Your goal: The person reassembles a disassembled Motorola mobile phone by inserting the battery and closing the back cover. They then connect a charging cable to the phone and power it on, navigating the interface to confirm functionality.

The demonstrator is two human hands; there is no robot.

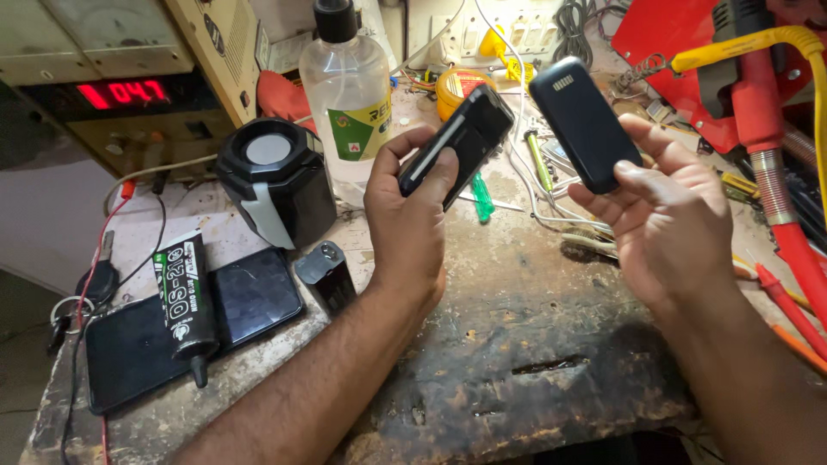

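Black phone body is gripped in the left hand, long axis tilted up to the right. Just beside it, apart, the right hand pinches what is probably its back cover.

A glue tube lies across 2 phones, left of the battery.

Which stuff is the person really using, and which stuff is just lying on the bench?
In use:
left hand holding the black phone body
right hand holding the dark back cover

Just lying about:
clear bottle
black glue tube
two flat phones
battery
green screwdriver
keys
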